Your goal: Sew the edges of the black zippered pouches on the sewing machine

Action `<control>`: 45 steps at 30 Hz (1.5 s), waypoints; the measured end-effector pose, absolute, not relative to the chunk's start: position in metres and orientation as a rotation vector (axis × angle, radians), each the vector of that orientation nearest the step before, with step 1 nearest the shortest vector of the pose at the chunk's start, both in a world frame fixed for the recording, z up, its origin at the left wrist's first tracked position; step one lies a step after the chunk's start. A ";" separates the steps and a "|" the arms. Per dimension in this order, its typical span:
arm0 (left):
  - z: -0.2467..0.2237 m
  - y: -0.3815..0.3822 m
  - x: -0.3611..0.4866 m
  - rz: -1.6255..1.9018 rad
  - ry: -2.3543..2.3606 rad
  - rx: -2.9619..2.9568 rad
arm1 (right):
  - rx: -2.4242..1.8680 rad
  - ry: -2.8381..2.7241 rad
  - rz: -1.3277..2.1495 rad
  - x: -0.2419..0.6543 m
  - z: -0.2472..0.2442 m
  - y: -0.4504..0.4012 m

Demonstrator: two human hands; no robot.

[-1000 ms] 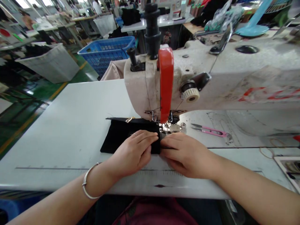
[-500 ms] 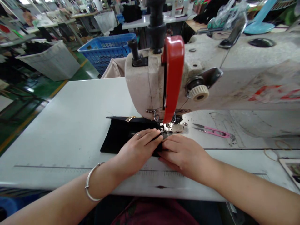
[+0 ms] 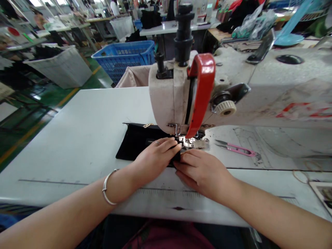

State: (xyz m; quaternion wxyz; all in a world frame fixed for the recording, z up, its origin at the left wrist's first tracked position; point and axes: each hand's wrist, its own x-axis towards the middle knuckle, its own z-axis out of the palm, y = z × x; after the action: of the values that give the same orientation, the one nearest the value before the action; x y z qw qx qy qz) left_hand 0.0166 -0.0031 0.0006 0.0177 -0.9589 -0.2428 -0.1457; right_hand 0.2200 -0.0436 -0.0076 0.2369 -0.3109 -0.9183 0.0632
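Note:
A flat black fabric pouch (image 3: 132,141) with a gold zipper pull (image 3: 148,125) and a small label lies on the sewing machine's bed, its right edge at the presser foot (image 3: 184,141). Fingers stretched out and held flat, my left hand (image 3: 155,157) presses on the pouch just left of the foot. My right hand (image 3: 201,167) pinches the pouch's near right edge, close to my left fingertips. The needle's contact with the fabric is hidden behind the red guard (image 3: 203,90).
Pink-handled thread snips (image 3: 237,149) lie right of the foot, below the sewing machine (image 3: 259,93) arm. A ruler scale (image 3: 160,192) runs along the white table (image 3: 103,117). Beyond stand a blue crate (image 3: 124,55) and a white bin (image 3: 62,67).
The pouch has slid a little away from me past the presser foot, its left end turning slightly. Both hands stay on it. The camera view has shifted slightly.

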 end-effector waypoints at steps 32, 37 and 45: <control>-0.001 -0.009 0.002 -0.649 -0.591 -3.099 | -0.906 -2.525 0.260 0.246 -0.002 -0.040; -0.002 -0.009 0.000 -0.614 -0.509 -3.064 | -0.885 -2.495 0.286 0.245 -0.002 -0.041; 0.000 0.005 0.003 -0.586 -0.578 -3.035 | -1.020 -2.525 0.272 0.240 0.000 -0.040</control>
State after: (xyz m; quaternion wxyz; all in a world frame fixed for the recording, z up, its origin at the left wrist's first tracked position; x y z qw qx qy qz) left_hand 0.0029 0.0046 -0.0002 -0.0015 -0.9651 -0.1839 -0.1863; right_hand 0.2401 -0.0400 -0.0003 0.2010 -0.3650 -0.9038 0.0974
